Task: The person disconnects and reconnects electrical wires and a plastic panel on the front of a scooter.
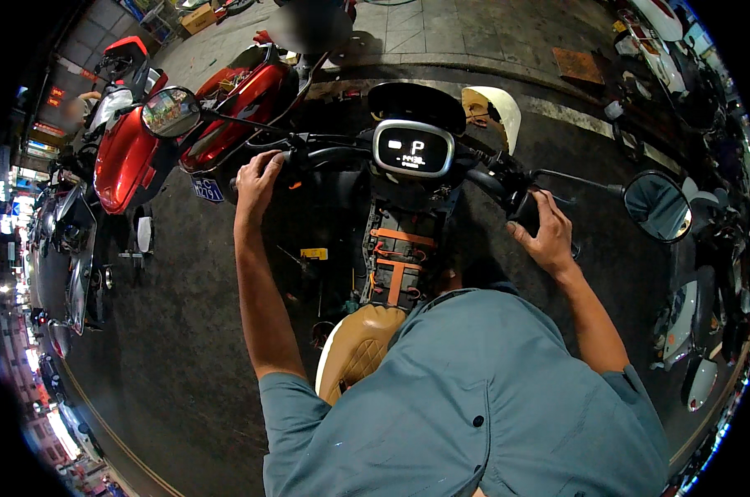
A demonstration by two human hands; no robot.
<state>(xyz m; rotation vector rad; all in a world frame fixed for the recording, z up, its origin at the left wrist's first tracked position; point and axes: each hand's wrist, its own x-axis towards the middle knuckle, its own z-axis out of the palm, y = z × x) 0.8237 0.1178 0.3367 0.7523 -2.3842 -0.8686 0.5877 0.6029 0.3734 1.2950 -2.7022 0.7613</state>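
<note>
Tan-seated scooter (400, 257), left hand (257, 184) curled on black left grip (286, 156), right hand (549, 236) loosely round black right grip (523, 210), glossy red scooter (259, 95) near dark asphalt's (185, 331) far edge, curved cream panel (505, 112) ahead

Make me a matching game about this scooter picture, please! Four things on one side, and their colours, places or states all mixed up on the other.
Things:
1. Left hand
2. Seat
3. Display
4. Shirt

Clues:
A. Lit up, with white signs on black
B. Grey-blue, with a dark button
C. At the left end of the handlebar
D. Tan, with diamond stitching

Right pairs: 1-C, 2-D, 3-A, 4-B
</note>
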